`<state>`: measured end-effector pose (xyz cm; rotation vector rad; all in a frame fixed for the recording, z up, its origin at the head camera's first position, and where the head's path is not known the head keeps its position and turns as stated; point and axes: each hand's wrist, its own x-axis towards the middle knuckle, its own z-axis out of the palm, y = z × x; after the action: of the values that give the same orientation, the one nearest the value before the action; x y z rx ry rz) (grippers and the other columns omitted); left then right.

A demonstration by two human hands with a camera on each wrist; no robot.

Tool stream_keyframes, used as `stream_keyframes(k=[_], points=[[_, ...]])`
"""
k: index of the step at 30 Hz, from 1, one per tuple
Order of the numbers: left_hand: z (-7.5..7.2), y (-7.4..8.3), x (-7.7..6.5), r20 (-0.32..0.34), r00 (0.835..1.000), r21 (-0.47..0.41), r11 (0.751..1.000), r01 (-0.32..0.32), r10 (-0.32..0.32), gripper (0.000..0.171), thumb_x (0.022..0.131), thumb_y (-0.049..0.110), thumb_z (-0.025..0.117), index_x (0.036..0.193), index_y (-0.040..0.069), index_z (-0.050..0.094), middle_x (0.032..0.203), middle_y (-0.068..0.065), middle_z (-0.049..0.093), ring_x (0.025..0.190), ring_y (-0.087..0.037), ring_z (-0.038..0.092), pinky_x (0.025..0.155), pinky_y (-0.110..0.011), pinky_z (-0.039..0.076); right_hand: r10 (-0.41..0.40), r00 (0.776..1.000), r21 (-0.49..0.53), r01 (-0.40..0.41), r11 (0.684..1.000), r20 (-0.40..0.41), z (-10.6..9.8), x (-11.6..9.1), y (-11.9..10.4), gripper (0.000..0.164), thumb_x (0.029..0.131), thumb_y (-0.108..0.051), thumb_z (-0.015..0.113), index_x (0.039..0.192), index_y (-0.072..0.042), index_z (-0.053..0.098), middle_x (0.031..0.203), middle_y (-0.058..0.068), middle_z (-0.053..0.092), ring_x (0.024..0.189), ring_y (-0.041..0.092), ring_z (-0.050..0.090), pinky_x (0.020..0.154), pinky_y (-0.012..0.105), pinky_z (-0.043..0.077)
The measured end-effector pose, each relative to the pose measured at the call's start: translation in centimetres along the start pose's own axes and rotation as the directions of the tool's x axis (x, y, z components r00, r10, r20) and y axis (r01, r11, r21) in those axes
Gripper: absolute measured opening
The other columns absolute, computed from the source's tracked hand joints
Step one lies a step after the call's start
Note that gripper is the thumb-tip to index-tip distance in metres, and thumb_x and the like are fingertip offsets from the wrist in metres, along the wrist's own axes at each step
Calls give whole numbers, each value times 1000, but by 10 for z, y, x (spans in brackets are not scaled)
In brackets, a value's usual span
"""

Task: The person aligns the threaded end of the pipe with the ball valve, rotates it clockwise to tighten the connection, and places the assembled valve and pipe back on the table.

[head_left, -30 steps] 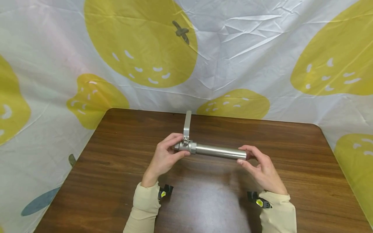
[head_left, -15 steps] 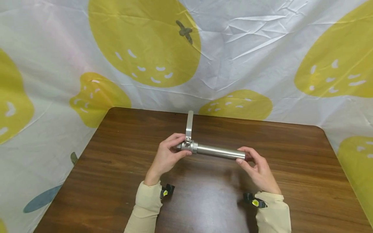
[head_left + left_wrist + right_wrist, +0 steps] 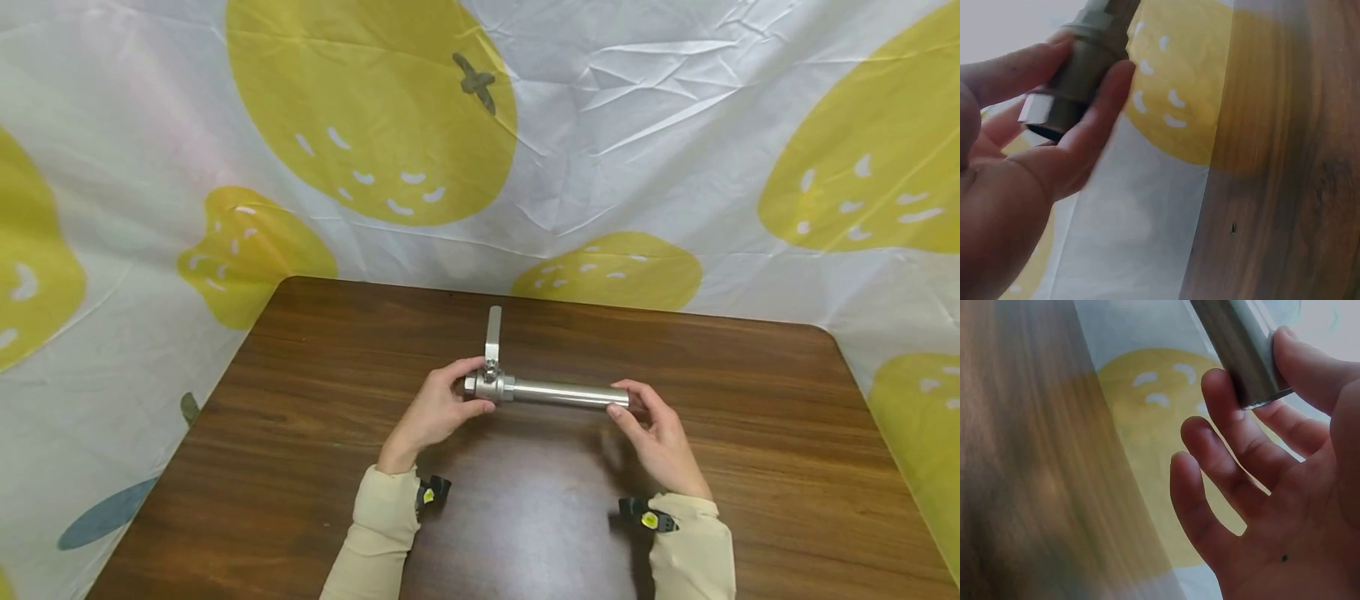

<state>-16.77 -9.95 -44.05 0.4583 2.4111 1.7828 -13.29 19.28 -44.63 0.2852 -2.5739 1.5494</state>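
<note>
Both hands hold a ball valve (image 3: pixel 489 387) joined to a straight steel pipe (image 3: pixel 562 393), the assembly lying roughly level across the head view. The valve's flat metal lever (image 3: pixel 492 333) points toward the far edge of the table. My left hand (image 3: pixel 433 410) grips the valve body between thumb and fingers; its hex end (image 3: pixel 1040 111) shows between them in the left wrist view. At the pipe's right end, my right hand (image 3: pixel 666 437) pinches the tube with thumb and fingertips. The pipe's end rim (image 3: pixel 1266 403) is visible in the right wrist view, where the other fingers are loosely bent below it.
A brown wood-grain table (image 3: pixel 300 333) lies beneath the hands. White cloth (image 3: pixel 600 167) with yellow fruit prints hangs behind it and along its sides. A small black wrist camera (image 3: pixel 435 493) sits by the left sleeve, another camera (image 3: pixel 648 517) by the right one.
The valve end has come down and slightly right in the head view with the left hand, and its lever sits lower. The right hand has shifted a little left with the pipe end.
</note>
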Motion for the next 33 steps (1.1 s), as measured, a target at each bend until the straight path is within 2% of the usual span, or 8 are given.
stream_keyframes(k=[2, 4, 7, 10, 18, 25, 33], points=[[1, -6, 2, -3, 1000, 39, 999, 30, -30, 59, 70, 2, 74, 124, 5, 51, 115, -13, 57, 92, -20, 56, 77, -27, 51, 7, 1000, -5, -7, 1000, 2, 1, 1, 10, 29, 87, -15, 59, 115, -11, 53, 92, 5, 63, 83, 6, 58, 70, 20, 46], [3, -10, 3, -34, 998, 103, 993, 54, -51, 59, 68, 5, 76, 123, 6, 53, 115, -13, 58, 96, -21, 56, 83, -32, 49, 13, 1000, -23, -13, 1000, 11, 2, 3, 21, 30, 87, -19, 60, 116, -14, 53, 92, 3, 63, 83, 6, 57, 73, 21, 46], [6, -14, 5, -91, 993, 201, 975, 94, -77, 58, 65, 10, 79, 119, 7, 57, 115, -12, 60, 103, -22, 55, 91, -37, 45, 23, 999, -47, -22, 999, 36, 3, 5, 35, 32, 86, -24, 60, 116, -18, 52, 92, 0, 61, 84, 5, 56, 76, 22, 46], [9, -17, 6, -112, 989, 253, 959, 126, -100, 57, 63, 12, 80, 116, 7, 60, 115, -11, 61, 108, -24, 54, 95, -38, 41, 34, 998, -61, -31, 998, 57, 3, 6, 41, 32, 86, -27, 60, 115, -19, 52, 90, -1, 60, 84, 5, 56, 76, 22, 46], [18, -24, 9, -105, 983, 285, 943, 174, -150, 56, 62, 15, 81, 115, 9, 61, 116, -11, 60, 111, -24, 52, 96, -39, 41, 66, 992, -102, -55, 993, 107, -2, 5, 43, 32, 85, -28, 62, 113, -15, 53, 87, 2, 60, 76, 12, 53, 63, 22, 41], [23, -31, 10, -62, 984, 311, 934, 177, -166, 56, 62, 16, 81, 114, 11, 62, 114, -8, 62, 108, -20, 54, 93, -36, 43, 113, 982, -201, -81, 976, 152, -5, 2, 50, 34, 82, -35, 63, 110, -16, 56, 88, 1, 60, 76, 15, 51, 61, 22, 41], [25, -34, 9, -15, 980, 333, 923, 191, -198, 56, 62, 17, 81, 114, 11, 62, 114, -8, 62, 108, -20, 53, 92, -37, 43, 134, 972, -203, -94, 975, 193, -3, -1, 58, 31, 80, -32, 66, 104, -12, 60, 86, 1, 62, 72, 13, 51, 58, 21, 42]])
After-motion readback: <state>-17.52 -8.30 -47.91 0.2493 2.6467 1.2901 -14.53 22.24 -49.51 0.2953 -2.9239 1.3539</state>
